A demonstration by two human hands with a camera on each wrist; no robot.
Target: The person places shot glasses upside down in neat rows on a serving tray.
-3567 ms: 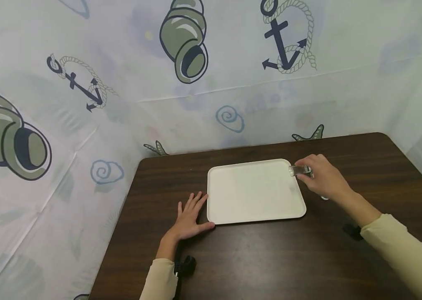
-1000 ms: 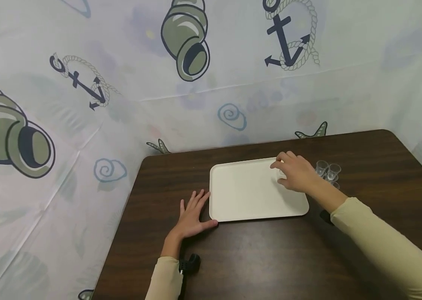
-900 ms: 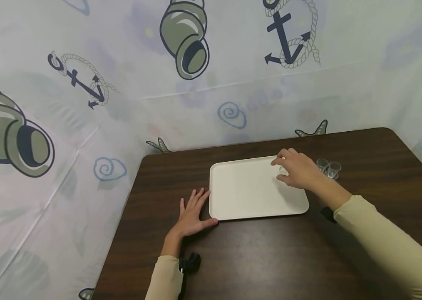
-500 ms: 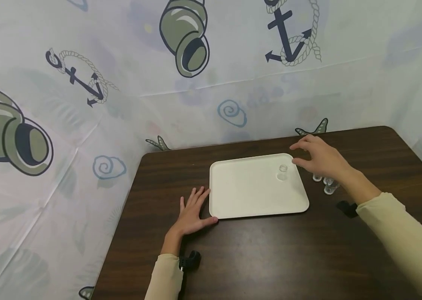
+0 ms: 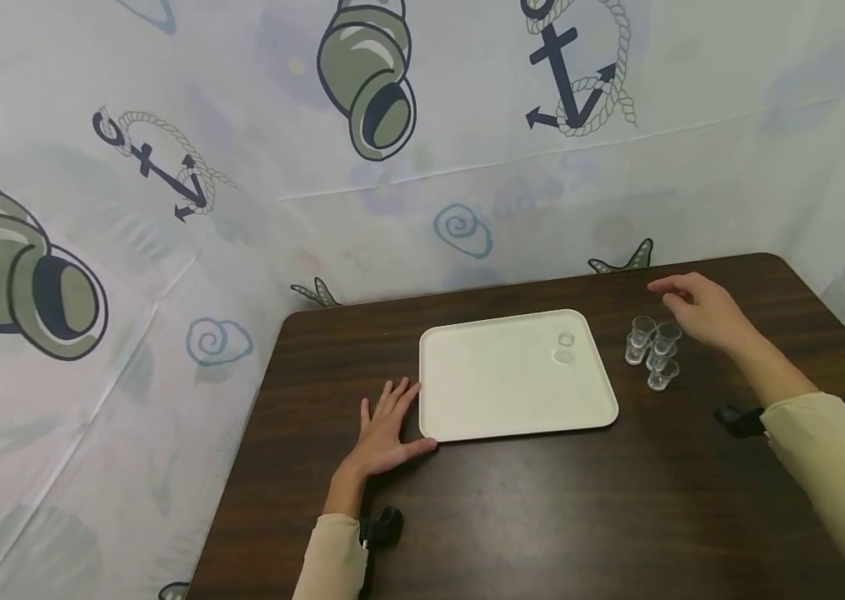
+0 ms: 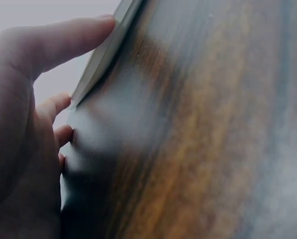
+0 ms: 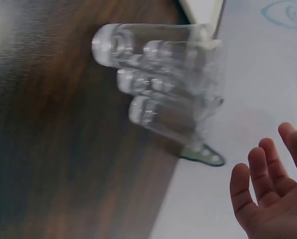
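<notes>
Left hand [image 5: 382,437] spread wide at the left side of the white tray [image 5: 497,383], not gripping. Thumb touches the tray near its near-left corner, a fingertip reaches the left edge higher up. Left wrist view agrees: thumb against the rim, other fingers partly hidden behind the palm.

Right hand [image 5: 711,312] holds nothing. Fingers loosely bent, only a narrow gap between thumb and index finger in the head view. It hangs just to the right of the clear glasses [image 5: 662,353], around rim height; right wrist view shows it apart from them, fingers pointing up.

Glasses stand bunched on the table [image 5: 527,508] just right of the tray, wide mouths up. They overlap and are see-through, so exact count can't be told. One more clear glass [image 5: 564,348] stands on the tray, toward the far right corner; looks like narrow end up.

Table is dark brown wood grain. Behind and at the sides, pale cloth [image 5: 392,192] printed with anchors, shells and starfish. Light yellow sleeves [image 5: 835,467] on both arms, black device [image 5: 381,527] at the left wrist, another at the right.
</notes>
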